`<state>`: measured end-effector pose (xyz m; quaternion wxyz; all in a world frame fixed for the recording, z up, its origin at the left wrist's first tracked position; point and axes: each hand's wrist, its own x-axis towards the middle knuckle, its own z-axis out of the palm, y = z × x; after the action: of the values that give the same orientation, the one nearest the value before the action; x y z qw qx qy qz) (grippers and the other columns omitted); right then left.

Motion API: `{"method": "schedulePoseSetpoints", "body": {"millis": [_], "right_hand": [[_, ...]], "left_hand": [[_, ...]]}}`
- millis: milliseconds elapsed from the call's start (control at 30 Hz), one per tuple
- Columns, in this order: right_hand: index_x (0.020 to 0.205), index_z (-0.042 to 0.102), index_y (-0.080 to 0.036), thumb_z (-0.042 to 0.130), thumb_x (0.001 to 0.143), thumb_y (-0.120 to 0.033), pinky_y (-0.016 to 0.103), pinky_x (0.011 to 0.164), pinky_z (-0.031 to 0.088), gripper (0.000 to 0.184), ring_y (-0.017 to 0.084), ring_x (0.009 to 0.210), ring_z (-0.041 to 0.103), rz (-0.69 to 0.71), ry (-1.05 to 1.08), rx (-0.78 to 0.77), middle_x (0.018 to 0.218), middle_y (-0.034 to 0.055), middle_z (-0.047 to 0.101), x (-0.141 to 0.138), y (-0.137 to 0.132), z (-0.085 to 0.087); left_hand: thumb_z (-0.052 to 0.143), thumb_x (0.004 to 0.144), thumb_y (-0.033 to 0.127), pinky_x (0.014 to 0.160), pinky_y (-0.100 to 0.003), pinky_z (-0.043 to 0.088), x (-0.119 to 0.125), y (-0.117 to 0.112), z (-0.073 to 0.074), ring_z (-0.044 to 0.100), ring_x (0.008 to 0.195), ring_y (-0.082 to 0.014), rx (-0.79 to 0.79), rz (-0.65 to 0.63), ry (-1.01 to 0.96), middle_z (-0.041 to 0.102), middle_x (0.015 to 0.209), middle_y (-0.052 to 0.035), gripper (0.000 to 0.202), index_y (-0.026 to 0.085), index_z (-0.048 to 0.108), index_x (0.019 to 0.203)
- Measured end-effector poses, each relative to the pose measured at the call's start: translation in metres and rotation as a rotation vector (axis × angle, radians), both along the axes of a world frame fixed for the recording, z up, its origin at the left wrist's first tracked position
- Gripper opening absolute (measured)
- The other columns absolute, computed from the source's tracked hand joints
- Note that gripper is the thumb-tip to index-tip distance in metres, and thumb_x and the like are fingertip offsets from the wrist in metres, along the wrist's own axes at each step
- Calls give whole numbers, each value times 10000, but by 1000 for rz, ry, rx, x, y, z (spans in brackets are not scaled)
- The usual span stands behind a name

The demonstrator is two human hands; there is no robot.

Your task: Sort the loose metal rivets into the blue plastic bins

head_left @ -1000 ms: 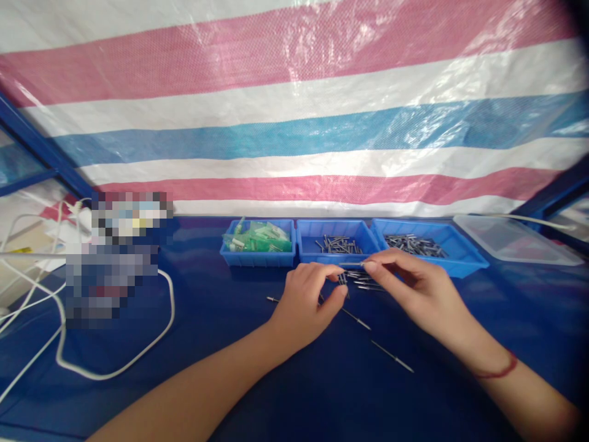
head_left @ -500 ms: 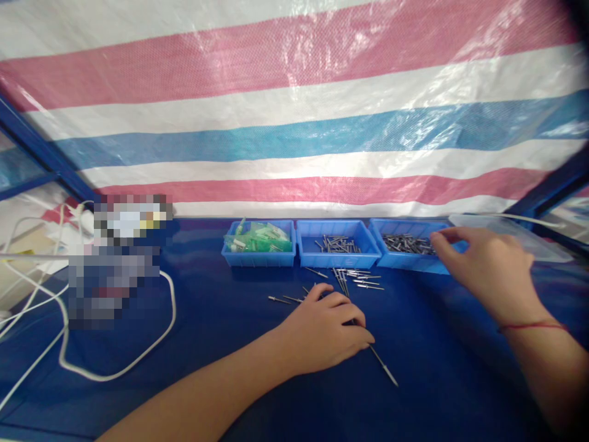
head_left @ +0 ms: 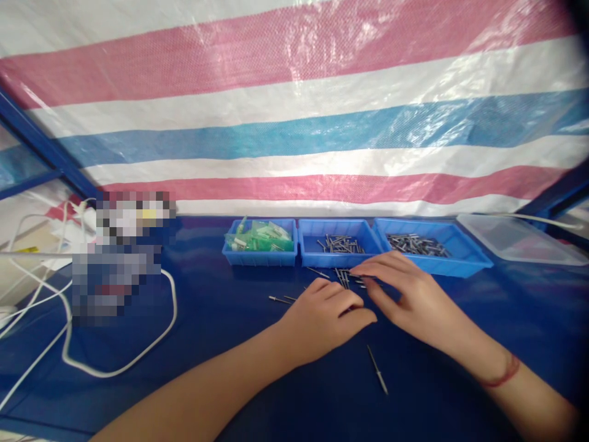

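Your right hand has come left in the head view, from over the right bin to the loose rivets before the middle bin. Its thumb and fingers stand slightly parted; whether they grip a rivet can't be told. Your left hand is loosely curled, palm down, its contents hidden. One single rivet lies nearer you, apart from both hands. Far left, the left bin holds a green bag.

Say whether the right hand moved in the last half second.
Yes: relative to the rightmost blue bin, the right hand moved left, toward loose rivets.
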<state>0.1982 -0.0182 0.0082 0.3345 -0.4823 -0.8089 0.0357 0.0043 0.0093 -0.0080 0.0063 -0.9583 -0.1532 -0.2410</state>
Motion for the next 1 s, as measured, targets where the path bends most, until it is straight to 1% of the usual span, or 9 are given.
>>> {"method": "schedulePoseSetpoints", "body": {"millis": [100,167,267,367,467,567,667,833,1000], "right_hand": [[1084,620,-224,536,846,-124,399,869,481,272,232,1025,569,160,45,-124,1087,87,637,-6,1,-7],[1025,645,-227,549,855,-153,371,849,491,208,220,1008,578,209,107,-195,1078,84,638,-10,0,-9],[937,672,-227,525,903,-228,325,817,490,150,188,922,604,211,228,-275,968,55,662,-15,0,-9],[907,676,-223,539,905,-303,291,786,484,159,173,865,611,178,330,-361,892,29,665,-16,0,-8],[872,669,-214,547,894,-372,281,757,484,201,178,845,611,123,401,-435,858,22,660,-15,-1,-6],[885,668,-210,531,895,-414,286,734,489,246,181,815,611,94,480,-483,826,23,659,-15,-1,-6],[895,670,-206,552,877,-425,286,706,498,249,181,786,611,65,562,-487,794,24,658,-17,-2,-7],[838,668,-210,641,816,-394,268,680,508,188,164,746,618,2,687,-475,807,20,675,-18,0,-10],[788,659,-210,660,797,-389,257,661,511,179,156,723,611,-23,726,-457,784,17,672,-18,1,-12]], "left_hand": [[416,966,179,838,-260,460,-1,1,2,596,913,-132,-157,28,-188,654,999,-43,240,193,643,1041],[422,961,181,847,-254,488,-2,2,3,608,935,-137,-272,20,-296,648,1009,-57,235,185,641,1046],[433,959,202,835,-259,515,-3,3,4,620,925,-145,-381,9,-426,641,1004,-66,225,183,639,1050],[453,949,183,834,-259,519,-2,5,4,622,917,-145,-406,29,-512,637,985,-66,218,175,640,1061],[466,943,169,845,-266,516,-2,6,5,622,917,-145,-440,67,-554,640,976,-56,216,189,649,1055],[483,938,178,850,-269,513,-1,6,6,623,908,-145,-480,93,-572,649,960,-54,201,186,659,1036],[499,934,192,836,-269,514,0,6,6,625,897,-146,-507,97,-581,652,951,-55,189,181,662,1028],[517,924,201,817,-273,515,1,8,4,629,881,-148,-549,119,-576,656,947,-53,170,185,663,1010],[512,923,200,826,-280,504,2,8,1,626,920,-159,-574,131,-522,658,982,-60,172,186,648,1027]]}}
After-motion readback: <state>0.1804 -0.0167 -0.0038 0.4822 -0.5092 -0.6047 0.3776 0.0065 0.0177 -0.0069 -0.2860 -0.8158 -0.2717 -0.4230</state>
